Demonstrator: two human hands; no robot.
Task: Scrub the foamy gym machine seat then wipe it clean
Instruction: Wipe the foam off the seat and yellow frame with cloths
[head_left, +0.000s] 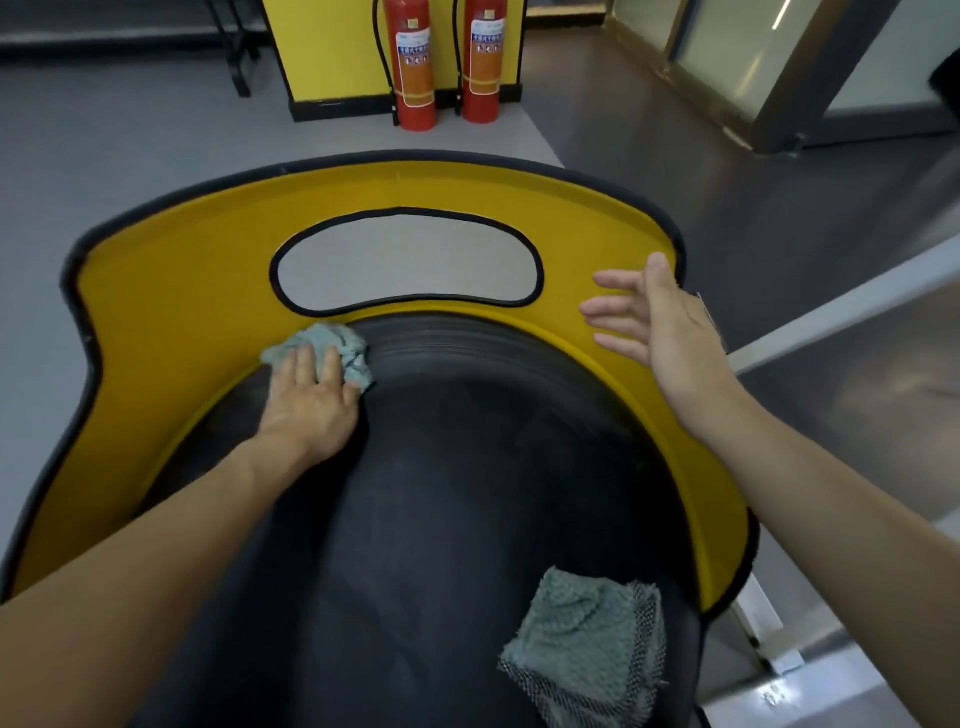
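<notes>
The black padded seat (467, 493) fills the middle of the view, ringed by a yellow shell (171, 291) with a black-edged oval cutout. My left hand (311, 400) presses a crumpled teal cloth (332, 345) flat against the seat's upper left edge, where pad meets shell. My right hand (660, 317) hovers over the shell's right side, fingers straight and spread, holding nothing. A second teal cloth (587, 644) with a dark woven edge lies on the seat's lower right. No foam is visible on the pad.
Two red fire extinguishers (410, 67) stand on the grey floor beyond the seat, against a yellow pillar (332, 47). A glass door frame (779, 78) is at the far right. A pale metal rail (831, 322) runs past the seat's right side.
</notes>
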